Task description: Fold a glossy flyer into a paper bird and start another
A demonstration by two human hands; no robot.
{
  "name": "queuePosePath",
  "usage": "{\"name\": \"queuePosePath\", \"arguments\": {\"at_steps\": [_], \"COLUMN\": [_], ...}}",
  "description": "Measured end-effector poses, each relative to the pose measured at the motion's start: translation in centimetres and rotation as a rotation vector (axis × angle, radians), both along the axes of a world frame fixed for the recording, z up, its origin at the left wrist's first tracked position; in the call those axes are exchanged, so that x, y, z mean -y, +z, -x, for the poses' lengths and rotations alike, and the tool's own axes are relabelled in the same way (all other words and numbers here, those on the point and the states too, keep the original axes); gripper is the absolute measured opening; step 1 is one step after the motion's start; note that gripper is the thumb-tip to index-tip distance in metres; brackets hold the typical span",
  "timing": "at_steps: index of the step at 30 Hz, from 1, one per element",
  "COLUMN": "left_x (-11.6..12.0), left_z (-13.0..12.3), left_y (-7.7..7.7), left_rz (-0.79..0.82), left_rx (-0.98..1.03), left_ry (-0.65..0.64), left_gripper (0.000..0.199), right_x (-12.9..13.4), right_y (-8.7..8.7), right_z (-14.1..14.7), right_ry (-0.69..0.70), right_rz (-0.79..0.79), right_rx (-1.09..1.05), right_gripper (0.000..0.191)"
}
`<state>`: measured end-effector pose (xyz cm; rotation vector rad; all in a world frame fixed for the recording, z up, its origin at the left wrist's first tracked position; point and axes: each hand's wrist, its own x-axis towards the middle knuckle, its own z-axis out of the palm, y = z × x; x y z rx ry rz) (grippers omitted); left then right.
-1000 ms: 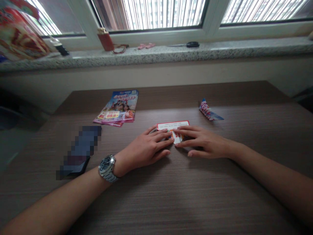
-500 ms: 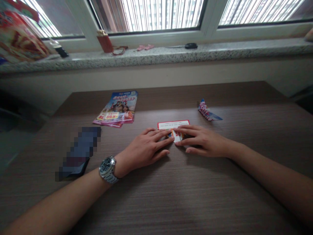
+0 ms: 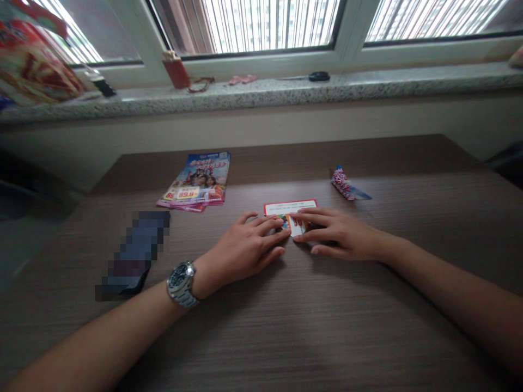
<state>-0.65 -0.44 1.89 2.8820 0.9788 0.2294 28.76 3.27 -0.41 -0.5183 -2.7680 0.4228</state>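
Folded sheet [image 3: 298,226] lies flat on the table [image 3: 261,326], ahead of me; the dial is centred on it, with 12 o'clock toward the windowsill [image 3: 245,97]. Its red-edged white strip [image 3: 289,207] forms the far edge, long axis along the 9-to-3 line. The near part appears to taper toward 6 o'clock; my fingers cover the full outline. Left hand [image 3: 253,242] sits at 8 o'clock, so the sheet lies at its 2. Right hand [image 3: 347,235] sits between 3 and 4, so the sheet lies at its 9 to 10. Neither hand is nearer: fingertips of both touch the sheet and almost meet over it. Both hands are palm-down, fingers extended and slightly spread, gripping nothing. One small folded piece [image 3: 342,183] lies apart at 2 o'clock.
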Motion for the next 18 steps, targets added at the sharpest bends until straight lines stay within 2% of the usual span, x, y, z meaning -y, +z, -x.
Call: {"name": "queuePosePath", "arguments": {"at_steps": [18], "left_x": [-0.33], "left_z": [0.2], "left_y": [-0.54], "left_rz": [-0.019], "left_rx": [0.047], "left_ry": [-0.011], "left_gripper": [0.04], "right_x": [0.05], "right_y": [-0.09], "right_z": [-0.1], "right_ry": [0.003], "right_rz": [-0.009], "right_rx": [0.023], "right_gripper": [0.041]}}
